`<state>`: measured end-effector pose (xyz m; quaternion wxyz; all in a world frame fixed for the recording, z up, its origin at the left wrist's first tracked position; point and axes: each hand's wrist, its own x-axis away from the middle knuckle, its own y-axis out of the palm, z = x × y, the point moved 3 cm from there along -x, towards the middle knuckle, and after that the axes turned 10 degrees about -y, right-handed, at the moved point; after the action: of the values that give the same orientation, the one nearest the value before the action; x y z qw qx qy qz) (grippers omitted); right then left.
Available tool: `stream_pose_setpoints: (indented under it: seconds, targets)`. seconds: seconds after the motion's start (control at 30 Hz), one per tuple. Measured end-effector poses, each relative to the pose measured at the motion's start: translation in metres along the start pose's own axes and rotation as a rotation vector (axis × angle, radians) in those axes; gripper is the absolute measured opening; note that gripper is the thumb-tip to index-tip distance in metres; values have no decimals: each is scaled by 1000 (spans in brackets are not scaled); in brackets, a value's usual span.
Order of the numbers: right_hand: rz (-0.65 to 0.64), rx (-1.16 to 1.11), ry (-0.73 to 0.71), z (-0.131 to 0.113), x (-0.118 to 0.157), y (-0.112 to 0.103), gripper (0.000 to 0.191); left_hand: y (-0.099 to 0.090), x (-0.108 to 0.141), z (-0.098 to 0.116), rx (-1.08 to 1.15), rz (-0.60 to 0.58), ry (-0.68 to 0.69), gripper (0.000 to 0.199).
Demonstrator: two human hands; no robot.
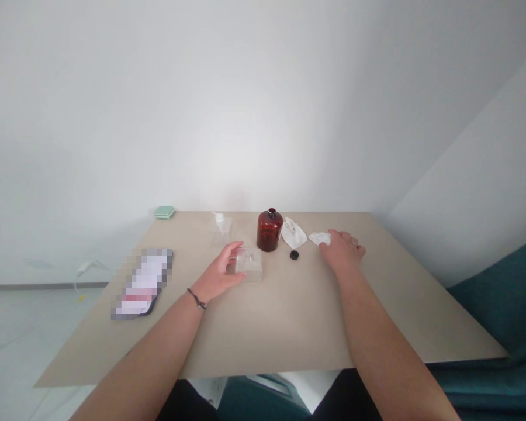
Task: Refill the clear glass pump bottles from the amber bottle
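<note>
My left hand (223, 270) wraps its thumb and fingers around the left side of a clear square container (251, 266) on the table. Over on the right, my right hand (342, 250) has its fingers curled at a crumpled white tissue (319, 238), which pokes out on the left of the hand. Just behind the clear container stands a dark red-brown bottle (269, 232) with an uncapped neck. A small black cap (294, 255) lies in front of it to the right. Another crumpled white tissue (293, 234) is beside the bottle.
A clear pump bottle with a white pump (220, 218) stands at the back of the beige table (272, 333). At the back left corner sits a small green case (164, 212). A phone (144, 283) lies on the left. The wall (254, 105) rises behind the table.
</note>
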<state>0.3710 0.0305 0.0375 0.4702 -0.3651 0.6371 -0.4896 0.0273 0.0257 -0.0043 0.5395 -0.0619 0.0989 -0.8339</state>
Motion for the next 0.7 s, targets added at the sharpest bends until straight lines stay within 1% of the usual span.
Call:
stream_pose_setpoints:
  seconds: [0.07, 0.1, 0.13, 0.17, 0.23, 0.27, 0.3, 0.33, 0.37, 0.43, 0.47, 0.5, 0.57, 0.63, 0.7]
  targets:
    - [-103, 1, 27, 8, -1, 4, 39, 0, 0, 0, 3, 1, 5, 74]
    - [-118, -10, 29, 10, -2, 5, 37, 0, 0, 1, 1, 6, 5, 74]
    - [-97, -33, 31, 11, -2, 3, 36, 0, 1, 1, -5, 11, 4, 74]
    - [-44, -71, 34, 10, -1, 0, 36, 0, 1, 2, -12, 17, 2, 74]
    - [104, -208, 10, 0, 3, -12, 39, 0, 2, 4, -24, 28, -2, 75]
    - [168, -307, -26, -9, 6, -19, 41, 0, 2, 5, -26, 32, -2, 75]
    - [204, -421, -92, -21, 11, -25, 43, 0, 2, 7, -26, 36, 0, 76]
    - [207, -538, -168, -36, 17, -32, 43, 1, 2, 7, -25, 34, 1, 76]
    - [175, -645, -251, -54, 24, -37, 43, 1, 2, 8, -21, 37, 8, 77]
    - [33, -781, -438, -92, 39, -45, 36, 1, 1, 8, -3, 35, 33, 77]
    - [-46, -801, -553, -112, 46, -48, 33, 1, 0, 8, 10, 26, 51, 77]
    - [-87, -809, -647, -128, 53, -51, 31, 2, 0, 7, 23, 15, 70, 77]
    - [-136, -770, -775, -153, 62, -52, 31, 2, -1, 5, 37, -1, 97, 78]
    - [-148, -657, -851, -166, 66, -49, 29, 2, -1, 3, 31, 5, 101, 82]
    - [-146, -533, -886, -171, 67, -44, 26, 2, 0, 4, 18, 14, 92, 85]
